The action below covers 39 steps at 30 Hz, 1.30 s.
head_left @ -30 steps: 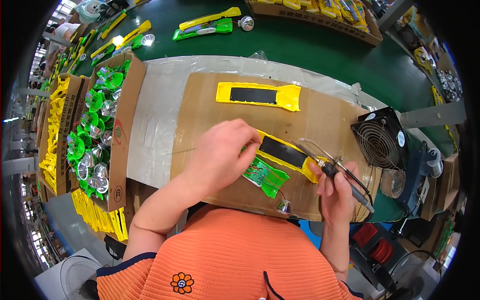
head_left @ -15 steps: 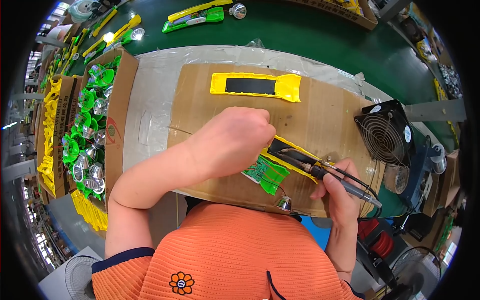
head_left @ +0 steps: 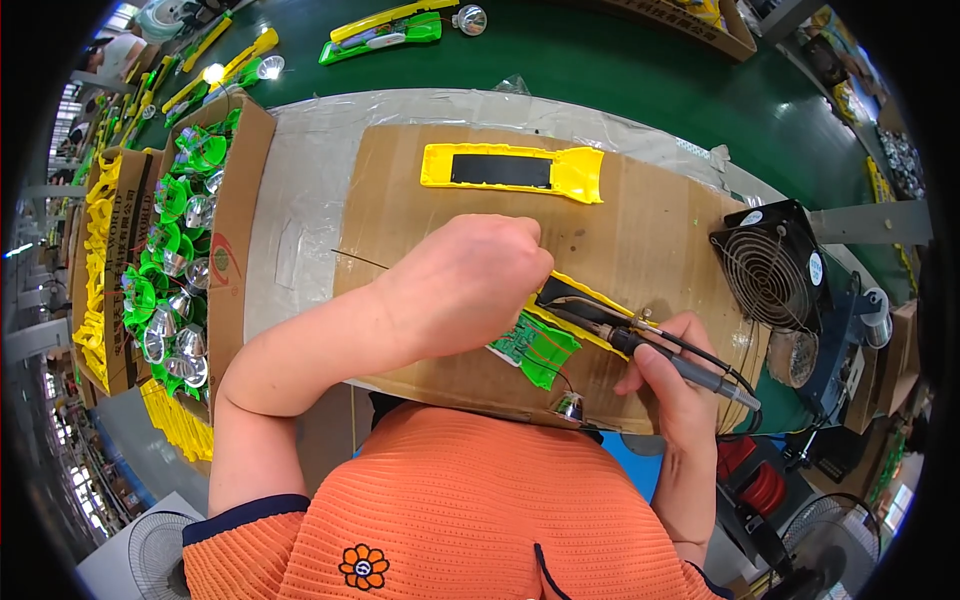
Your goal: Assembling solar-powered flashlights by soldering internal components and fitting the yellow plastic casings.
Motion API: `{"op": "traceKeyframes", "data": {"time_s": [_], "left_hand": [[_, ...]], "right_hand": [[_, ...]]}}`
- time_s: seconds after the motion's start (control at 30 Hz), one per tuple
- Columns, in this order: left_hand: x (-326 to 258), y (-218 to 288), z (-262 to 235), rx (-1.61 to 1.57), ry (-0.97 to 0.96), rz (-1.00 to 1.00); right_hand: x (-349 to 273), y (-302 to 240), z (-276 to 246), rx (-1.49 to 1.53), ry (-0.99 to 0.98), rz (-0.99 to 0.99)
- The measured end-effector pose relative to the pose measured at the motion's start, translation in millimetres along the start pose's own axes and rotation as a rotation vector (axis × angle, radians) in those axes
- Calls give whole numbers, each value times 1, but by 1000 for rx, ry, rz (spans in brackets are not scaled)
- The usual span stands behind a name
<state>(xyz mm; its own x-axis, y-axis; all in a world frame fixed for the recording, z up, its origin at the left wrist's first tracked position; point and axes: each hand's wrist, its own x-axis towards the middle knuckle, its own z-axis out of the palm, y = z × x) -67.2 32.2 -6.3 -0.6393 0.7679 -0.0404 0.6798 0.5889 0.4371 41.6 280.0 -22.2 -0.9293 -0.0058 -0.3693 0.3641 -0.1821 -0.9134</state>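
My left hand (head_left: 478,275) is closed, knuckles up, above the left end of a yellow flashlight housing half (head_left: 595,298) with a black strip inside. Out past its wrist runs a thin dark solder wire (head_left: 358,258); my fingertips are hidden. My right hand (head_left: 682,385) grips a soldering iron (head_left: 690,372), whose metal tip points left over the housing toward my left fingers. Just in front lies a green housing half with a circuit board (head_left: 518,345) partly under my left hand. Wires lead from it to a small silvery reflector (head_left: 569,407).
Another yellow housing half (head_left: 510,171) lies farther back on the cardboard sheet (head_left: 400,215). A black fan (head_left: 768,265) stands at the right. At the left, one carton (head_left: 243,200) holds green parts with reflectors. Assembled pieces (head_left: 390,38) lie on the green bench behind.
The soldering iron and my right hand have shifted very slightly to the left. The solder wire's tail has tilted up a little. My left hand has barely moved.
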Motion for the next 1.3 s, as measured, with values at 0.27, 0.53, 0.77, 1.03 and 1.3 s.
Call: {"op": "traceKeyframes", "data": {"time_s": [0.27,0.53,0.77,1.03,1.3], "left_hand": [[1,1,0,13,-11,4],[1,3,-2,14,-26,-8],[0,3,-2,37,-25,8],[1,6,-4,77,-42,12],[-1,11,-9,189,-44,23]], "right_hand": [[2,-5,2,-23,29,33],[4,-2,-1,33,17,22],[3,2,-2,98,19,-14],[-3,15,-17,234,60,-145],[-20,24,-26,291,124,-232]]}}
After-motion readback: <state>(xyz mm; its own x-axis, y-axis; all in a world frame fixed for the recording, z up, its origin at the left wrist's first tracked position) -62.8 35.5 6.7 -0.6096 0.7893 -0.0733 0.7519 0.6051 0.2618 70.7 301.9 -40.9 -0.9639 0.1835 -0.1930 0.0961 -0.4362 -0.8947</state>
